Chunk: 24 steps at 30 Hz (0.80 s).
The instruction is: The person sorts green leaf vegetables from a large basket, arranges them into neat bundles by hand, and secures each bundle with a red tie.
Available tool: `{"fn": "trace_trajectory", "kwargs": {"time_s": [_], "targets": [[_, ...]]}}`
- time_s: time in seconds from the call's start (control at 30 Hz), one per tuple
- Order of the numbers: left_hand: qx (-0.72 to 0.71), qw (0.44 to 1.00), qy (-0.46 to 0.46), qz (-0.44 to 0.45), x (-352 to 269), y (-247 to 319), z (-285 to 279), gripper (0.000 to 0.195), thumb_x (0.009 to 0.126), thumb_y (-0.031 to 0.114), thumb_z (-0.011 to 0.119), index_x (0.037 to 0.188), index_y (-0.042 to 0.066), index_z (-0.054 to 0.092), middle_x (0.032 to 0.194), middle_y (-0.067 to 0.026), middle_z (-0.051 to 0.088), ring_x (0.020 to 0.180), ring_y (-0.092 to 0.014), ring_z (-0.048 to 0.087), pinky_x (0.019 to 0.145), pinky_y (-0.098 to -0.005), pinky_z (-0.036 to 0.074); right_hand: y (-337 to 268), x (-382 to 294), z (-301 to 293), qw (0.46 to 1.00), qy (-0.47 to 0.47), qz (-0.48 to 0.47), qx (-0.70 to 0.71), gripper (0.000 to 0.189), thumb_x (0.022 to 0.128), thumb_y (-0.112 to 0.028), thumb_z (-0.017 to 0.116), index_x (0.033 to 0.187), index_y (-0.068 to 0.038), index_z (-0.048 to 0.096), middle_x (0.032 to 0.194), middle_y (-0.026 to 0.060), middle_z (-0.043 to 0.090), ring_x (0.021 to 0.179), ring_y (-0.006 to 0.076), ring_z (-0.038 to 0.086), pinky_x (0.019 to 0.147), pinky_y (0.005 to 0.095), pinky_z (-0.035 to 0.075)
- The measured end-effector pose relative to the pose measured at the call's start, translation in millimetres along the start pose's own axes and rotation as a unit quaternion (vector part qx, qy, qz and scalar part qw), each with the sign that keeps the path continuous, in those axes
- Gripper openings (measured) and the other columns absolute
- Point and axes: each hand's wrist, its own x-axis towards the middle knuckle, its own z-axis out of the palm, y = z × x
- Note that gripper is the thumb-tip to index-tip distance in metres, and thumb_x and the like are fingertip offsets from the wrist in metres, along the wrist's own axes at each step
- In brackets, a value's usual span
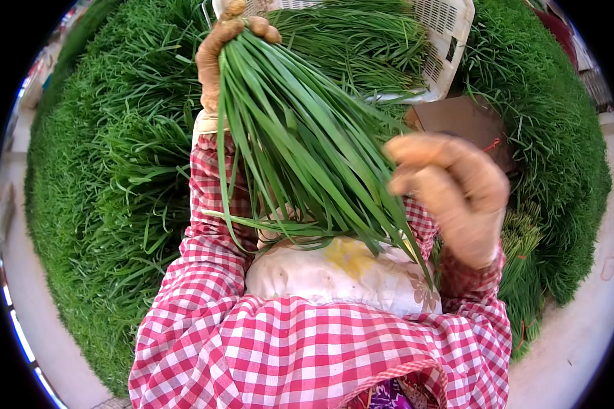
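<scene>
My left hand [212,59] is raised at the upper left, its fingers closed round the gathered end of a bunch of Chinese chives [307,133]. The long flat leaves fan down and right from it, over my lap. My right hand [455,189] is blurred by motion beside the right edge of the leaves, its fingers curled. Whether it pinches a leaf cannot be made out. One loose stalk with a pale end [220,213] lies crosswise under the bunch, near my left forearm. Beneath the leaf tips is a whitish cloth [297,276] with a yellow patch.
A white plastic crate [453,46] holding chives stands ahead. Heaps of chives rise on the left [97,168] and right [557,153]. A brown board or box [460,120] sits by the crate. Bundles with red ties [522,286] lie at my right, near the pale floor [568,337].
</scene>
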Motion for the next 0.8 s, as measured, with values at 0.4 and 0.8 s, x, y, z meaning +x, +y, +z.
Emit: {"fn": "trace_trajectory", "kwargs": {"time_s": [0.4, 0.8], "targets": [[0.236, 0.952, 0.192, -0.029, -3.6, -4.5, -4.2, 0.020, 0.081, 0.002, 0.058, 0.101, -0.001, 0.061, 0.076, -0.0160, 0.067, 0.063, -0.021, 0.065, 0.060, -0.0293, 0.056, 49.4, 2.7, 82.7, 0.934, -0.276, -0.006, -0.228, 0.036, 0.082, -0.039, 0.067, 0.080, -0.004, 0.063, 0.064, 0.0180, 0.059, 0.060, 0.0360, 0.059, 0.055, 0.0425, 0.048], [0.107, 0.986, 0.084, -0.095, -20.6, -3.7, -6.4, 0.047, 0.082, 0.015, 0.059, 0.124, -0.003, 0.048, 0.082, -0.0132, 0.062, 0.076, -0.023, 0.062, 0.064, -0.0315, 0.054, 43.3, 7.1, -46.2, 0.898, -0.085, -0.022, 0.430, 0.035, 0.099, -0.027, 0.046, 0.093, 0.004, 0.061, 0.076, 0.0149, 0.064, 0.052, 0.0172, 0.061, 0.044, 0.0292, 0.049]]}}
